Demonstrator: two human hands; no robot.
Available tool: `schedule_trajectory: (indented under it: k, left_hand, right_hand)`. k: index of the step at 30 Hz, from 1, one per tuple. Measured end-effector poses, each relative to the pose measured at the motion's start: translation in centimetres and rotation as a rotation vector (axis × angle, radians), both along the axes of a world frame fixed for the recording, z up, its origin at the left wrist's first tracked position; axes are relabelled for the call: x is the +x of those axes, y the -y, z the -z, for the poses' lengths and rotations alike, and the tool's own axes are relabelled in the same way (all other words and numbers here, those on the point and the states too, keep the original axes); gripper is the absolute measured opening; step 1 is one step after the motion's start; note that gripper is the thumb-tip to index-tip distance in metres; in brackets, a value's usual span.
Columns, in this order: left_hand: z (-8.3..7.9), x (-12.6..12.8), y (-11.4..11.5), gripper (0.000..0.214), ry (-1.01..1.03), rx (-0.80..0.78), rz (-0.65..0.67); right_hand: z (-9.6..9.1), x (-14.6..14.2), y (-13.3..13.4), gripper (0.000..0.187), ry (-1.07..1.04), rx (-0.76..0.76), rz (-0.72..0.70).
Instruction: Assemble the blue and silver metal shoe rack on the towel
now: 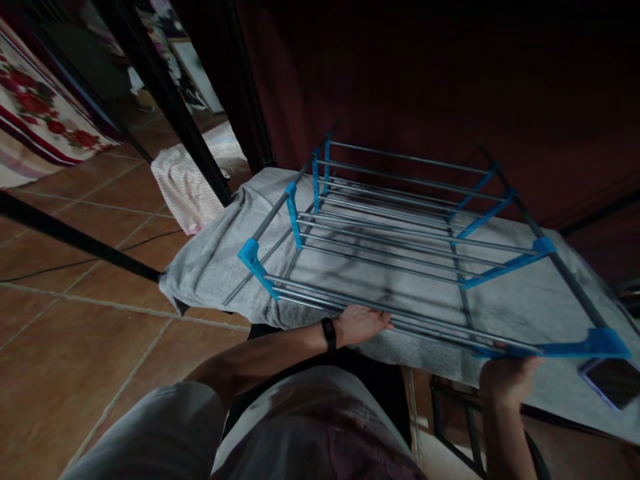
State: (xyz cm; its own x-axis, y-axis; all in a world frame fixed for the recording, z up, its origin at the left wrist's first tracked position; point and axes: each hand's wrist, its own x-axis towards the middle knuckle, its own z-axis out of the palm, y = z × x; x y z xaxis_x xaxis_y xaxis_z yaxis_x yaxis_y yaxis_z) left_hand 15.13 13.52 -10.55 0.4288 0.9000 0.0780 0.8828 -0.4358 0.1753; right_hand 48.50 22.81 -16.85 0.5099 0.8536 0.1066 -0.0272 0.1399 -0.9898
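Note:
A rack (380,220) of thin metal rods and blue plastic brackets rests tilted on a grey cloth (210,240) spread over a table. At its near side, my left hand (363,324), with a black band on the wrist, is closed around the front rods. Further right, my right hand (510,381) grips the rack from below by the near right blue bracket (565,347); some of its fingers are hidden behind the bracket and rods. A dark phone (613,380) lies on the cloth beside that corner.
Black metal posts (165,93) stand at the left. Behind the table hangs a dark red curtain (400,80). A striped cloth (185,180) drapes beyond the table's left end, a cable (100,259) crosses the tiled floor, and a flowered blanket (45,100) hangs far left.

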Motion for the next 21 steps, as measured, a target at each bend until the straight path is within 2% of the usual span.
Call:
schedule_trajectory:
  k: [5,9,12,14,15,16,18,21]
  left_hand:
    - [-0.2,0.1,0.0,0.030,0.012,0.009,0.000]
    - [-0.4,-0.8,1.1,0.030,0.035,0.106,0.056]
    - [-0.7,-2.9,3.9,0.035,0.067,0.231,0.166]
    - [-1.0,-5.1,6.7,0.029,0.122,0.278,0.236]
    - [-1.2,-6.4,8.1,0.024,0.171,0.288,0.218]
    - [-1.3,-7.9,9.5,0.020,0.222,0.279,0.126]
    - [-1.4,-11.1,11.8,0.016,0.349,0.303,-0.154]
    - [-1.5,-16.0,13.1,0.023,0.658,0.514,-0.776]
  right_hand:
    - [-0.1,-0.3,-0.1,0.048,-0.077,0.020,0.037]
    - [-0.2,-0.8,0.1,0.042,-0.082,0.051,0.087]
    - [0.1,-0.4,0.0,0.036,-0.119,0.097,0.081]
    - [0.2,0.5,-0.4,0.035,-0.150,0.111,0.095]
    - [0.0,1.0,-0.6,0.036,-0.159,0.110,0.110]
    - [-0.3,1.5,-0.8,0.038,-0.164,0.110,0.124]
    - [-1.3,2.2,-1.2,0.042,-0.176,0.127,0.133]
    - [-3.5,2.4,-1.5,0.044,-0.213,0.181,0.104]
